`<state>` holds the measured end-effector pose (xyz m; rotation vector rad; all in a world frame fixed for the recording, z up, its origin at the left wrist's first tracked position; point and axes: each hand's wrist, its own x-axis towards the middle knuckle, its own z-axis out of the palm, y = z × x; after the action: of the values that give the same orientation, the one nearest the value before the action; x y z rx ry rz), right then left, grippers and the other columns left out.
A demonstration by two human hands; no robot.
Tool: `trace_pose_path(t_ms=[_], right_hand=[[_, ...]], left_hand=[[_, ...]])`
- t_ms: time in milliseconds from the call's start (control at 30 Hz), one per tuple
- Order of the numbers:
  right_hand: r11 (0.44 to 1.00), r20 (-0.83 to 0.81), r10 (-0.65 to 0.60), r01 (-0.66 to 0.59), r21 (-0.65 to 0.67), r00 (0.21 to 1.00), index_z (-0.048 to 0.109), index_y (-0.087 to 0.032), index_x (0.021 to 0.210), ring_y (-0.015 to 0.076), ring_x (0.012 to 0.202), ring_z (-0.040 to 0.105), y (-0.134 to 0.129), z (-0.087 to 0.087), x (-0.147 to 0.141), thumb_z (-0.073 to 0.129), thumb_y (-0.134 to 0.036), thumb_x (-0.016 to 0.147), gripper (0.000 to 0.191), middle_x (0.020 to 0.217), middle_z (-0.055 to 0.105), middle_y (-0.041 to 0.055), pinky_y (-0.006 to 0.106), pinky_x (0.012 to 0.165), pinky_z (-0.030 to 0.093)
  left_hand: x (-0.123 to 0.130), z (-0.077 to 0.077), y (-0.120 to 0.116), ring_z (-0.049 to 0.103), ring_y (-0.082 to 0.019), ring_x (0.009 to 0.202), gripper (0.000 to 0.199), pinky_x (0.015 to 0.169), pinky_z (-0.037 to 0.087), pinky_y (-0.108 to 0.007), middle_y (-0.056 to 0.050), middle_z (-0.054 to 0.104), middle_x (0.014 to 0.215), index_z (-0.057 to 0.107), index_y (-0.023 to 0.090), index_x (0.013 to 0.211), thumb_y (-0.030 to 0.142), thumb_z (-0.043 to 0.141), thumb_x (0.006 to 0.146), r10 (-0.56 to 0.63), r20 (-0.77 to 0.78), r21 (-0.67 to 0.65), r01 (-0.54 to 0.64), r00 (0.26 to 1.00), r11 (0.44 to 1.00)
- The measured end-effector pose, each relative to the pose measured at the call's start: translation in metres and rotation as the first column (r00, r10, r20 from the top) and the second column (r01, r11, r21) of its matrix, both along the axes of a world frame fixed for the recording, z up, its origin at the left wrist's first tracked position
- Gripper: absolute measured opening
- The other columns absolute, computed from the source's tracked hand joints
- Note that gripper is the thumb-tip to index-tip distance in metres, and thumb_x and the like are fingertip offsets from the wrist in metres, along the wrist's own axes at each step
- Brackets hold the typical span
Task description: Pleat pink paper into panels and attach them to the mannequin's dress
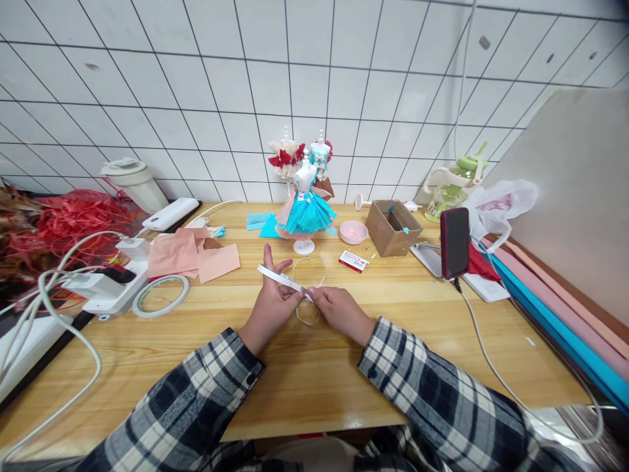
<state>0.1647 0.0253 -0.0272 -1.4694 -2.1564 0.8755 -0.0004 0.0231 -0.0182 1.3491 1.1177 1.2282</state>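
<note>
While the white band (279,275) is held in the head view, nearer than the turquoise-skirted dress form (304,216), its long axis is slanted from far left to near right. Its near end is pinched by the left hand (274,303), two fingers spread. The right hand (339,307) is set beside that end, fingers pressed together; what is caught there cannot be told.

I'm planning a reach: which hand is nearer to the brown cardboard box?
Right. The right hand is in front of the box, somewhat to its left; the left hand is farther left, beyond the right hand.
</note>
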Motion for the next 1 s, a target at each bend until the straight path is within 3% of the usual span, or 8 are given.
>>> trace_pose_path(t_ms=[167,267,367,433,567,767,867,1000], right_hand=[[0.998,-0.135,-0.062,0.063,0.006,0.989,0.059,-0.018,0.066,0.0122,0.058,0.045,0.002,0.002,0.004,0.026,-0.051,0.097,0.056,0.062,0.056,0.0006,0.023,0.056,0.029],[0.988,-0.314,-0.143,0.153,0.006,0.938,0.062,-0.018,0.085,0.012,0.057,0.045,0.003,0.003,0.005,0.034,-0.053,0.094,0.046,0.062,0.054,-0.0016,0.023,0.056,0.031],[0.99,-0.419,-0.142,0.135,-0.048,0.897,0.059,-0.018,0.11,0.0106,0.053,0.039,0.003,0.002,0.004,0.053,-0.047,0.086,0.038,0.061,0.05,-0.0053,0.022,0.052,0.029],[0.993,-0.419,-0.113,0.092,-0.069,0.901,0.063,-0.018,0.102,0.0099,0.052,0.036,0.002,0.002,0.003,0.058,-0.041,0.083,0.031,0.059,0.045,-0.0061,0.022,0.051,0.028],[0.995,-0.338,-0.096,0.092,-0.026,0.936,0.065,-0.017,0.08,0.0097,0.054,0.039,0.002,0.002,0.003,0.057,-0.037,0.083,0.022,0.057,0.044,-0.0052,0.022,0.052,0.029],[0.987,-0.129,-0.119,0.132,0.092,0.984,0.06,-0.023,0.113,0.013,0.06,0.052,0.004,0.014,0.016,0.041,-0.051,0.093,0.039,0.068,0.061,-0.002,0.023,0.055,0.031],[0.981,0.109,-0.065,0.043,0.19,0.992,0.066,-0.023,0.092,0.0141,0.07,0.058,0.005,0.022,0.023,0.021,-0.049,0.099,0.053,0.079,0.068,0.002,0.024,0.057,0.028],[0.97,0.335,-0.035,-0.049,0.239,0.942,0.068,-0.023,0.082,0.0145,0.072,0.06,0.004,0.028,0.023,0.019,-0.05,0.099,0.059,0.079,0.07,0.0027,0.026,0.056,0.025]], left_hand=[[-0.002,0.004,0.001,0.056,-0.005,0.068,0.111,0.067,0.052,-0.025,-0.01,0.042,0.137,-0.004,0.042,0.147,0.013,0.07,0.069,-0.002,0.067,0.001,0.002,0.998,1.0],[-0.002,0.009,0.0,0.053,-0.005,0.07,0.113,0.069,0.05,-0.023,-0.008,0.044,0.133,-0.004,0.042,0.147,0.012,0.069,0.067,0.006,0.146,0.002,-0.006,0.989,1.0],[-0.001,0.01,-0.001,0.054,-0.006,0.073,0.114,0.072,0.05,-0.025,-0.008,0.043,0.135,-0.006,0.043,0.146,0.013,0.07,0.067,-0.039,0.187,0.001,0.04,0.982,0.999],[-0.001,0.009,-0.001,0.054,-0.006,0.073,0.115,0.073,0.049,-0.026,-0.008,0.043,0.135,-0.008,0.043,0.146,0.013,0.07,0.068,-0.08,0.192,-0.001,0.082,0.978,0.997],[0.0,0.007,-0.002,0.052,-0.006,0.07,0.113,0.071,0.047,-0.025,-0.007,0.047,0.129,-0.009,0.04,0.147,0.01,0.067,0.068,-0.101,0.185,-0.008,0.104,0.977,0.995],[-0.001,0.011,-0.001,0.049,-0.006,0.068,0.107,0.066,0.045,-0.024,-0.007,0.047,0.129,-0.004,0.04,0.147,0.009,0.062,0.069,-0.07,0.095,0.025,0.068,0.993,0.997],[-0.001,0.01,-0.002,0.05,-0.005,0.065,0.105,0.063,0.045,-0.024,-0.009,0.044,0.133,-0.001,0.039,0.148,0.009,0.062,0.07,-0.09,-0.016,0.033,0.09,0.996,0.995],[0.0,0.006,-0.003,0.05,-0.005,0.064,0.103,0.062,0.046,-0.026,-0.012,0.041,0.137,-0.005,0.038,0.148,0.01,0.06,0.073,-0.132,-0.166,0.042,0.141,0.977,0.989]])
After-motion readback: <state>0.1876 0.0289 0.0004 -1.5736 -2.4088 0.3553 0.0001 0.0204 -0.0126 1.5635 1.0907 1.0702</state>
